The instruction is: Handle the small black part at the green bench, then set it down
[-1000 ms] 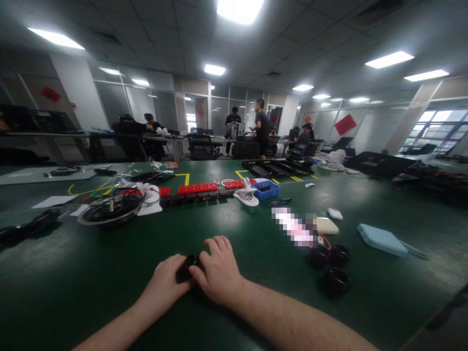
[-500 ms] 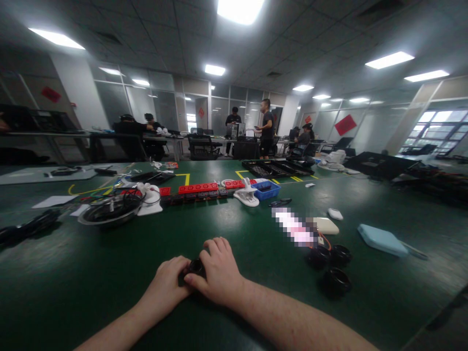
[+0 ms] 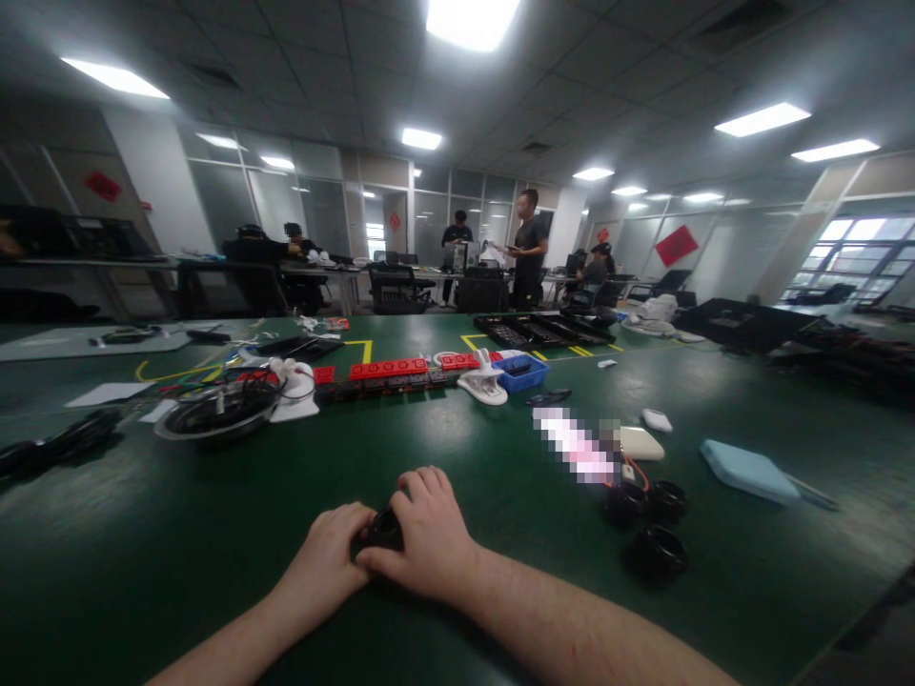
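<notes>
A small black round part (image 3: 384, 530) sits between my two hands, low on the green table (image 3: 214, 514). My left hand (image 3: 330, 553) curls around its left side. My right hand (image 3: 427, 535) covers its right side and top, fingers bent over it. Most of the part is hidden by my fingers. Three similar black round parts (image 3: 647, 519) lie on the table to the right, apart from my hands.
A round black coil in a dish (image 3: 218, 412) stands at the left. A row of red blocks (image 3: 390, 372), a white clamp (image 3: 484, 383) and a blue bin (image 3: 520, 372) lie beyond. A light blue case (image 3: 747, 469) rests at the right. Several people stand and sit far behind.
My hands have closed tighter around the black part, turning it slightly between them. A standing person in the background has stepped to the right.
</notes>
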### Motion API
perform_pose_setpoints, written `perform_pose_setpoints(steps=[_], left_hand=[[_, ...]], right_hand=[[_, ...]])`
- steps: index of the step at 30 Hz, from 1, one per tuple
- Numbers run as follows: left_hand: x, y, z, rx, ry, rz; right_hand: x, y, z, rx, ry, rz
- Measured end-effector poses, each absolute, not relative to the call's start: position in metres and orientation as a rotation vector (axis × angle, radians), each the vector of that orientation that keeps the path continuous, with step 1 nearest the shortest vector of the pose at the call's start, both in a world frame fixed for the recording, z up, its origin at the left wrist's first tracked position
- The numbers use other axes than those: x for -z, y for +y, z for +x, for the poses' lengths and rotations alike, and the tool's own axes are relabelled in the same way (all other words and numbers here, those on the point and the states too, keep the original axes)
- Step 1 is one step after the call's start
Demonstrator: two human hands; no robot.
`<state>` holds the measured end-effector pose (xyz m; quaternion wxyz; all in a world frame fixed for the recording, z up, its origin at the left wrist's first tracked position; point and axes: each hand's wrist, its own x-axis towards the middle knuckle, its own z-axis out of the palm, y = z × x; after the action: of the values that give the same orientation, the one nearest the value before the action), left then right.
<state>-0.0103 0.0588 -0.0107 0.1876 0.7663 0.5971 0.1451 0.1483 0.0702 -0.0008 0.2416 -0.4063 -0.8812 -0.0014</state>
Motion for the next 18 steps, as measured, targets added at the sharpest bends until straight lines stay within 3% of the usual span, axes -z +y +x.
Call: perform_pose_setpoints(steps=[18], left_hand=[[-0.004, 0.053, -0.007, -0.337, 1.591, 2.156]], right_hand=[[-0.002, 0.068, 0.148, -0.062, -2.425, -1.056]])
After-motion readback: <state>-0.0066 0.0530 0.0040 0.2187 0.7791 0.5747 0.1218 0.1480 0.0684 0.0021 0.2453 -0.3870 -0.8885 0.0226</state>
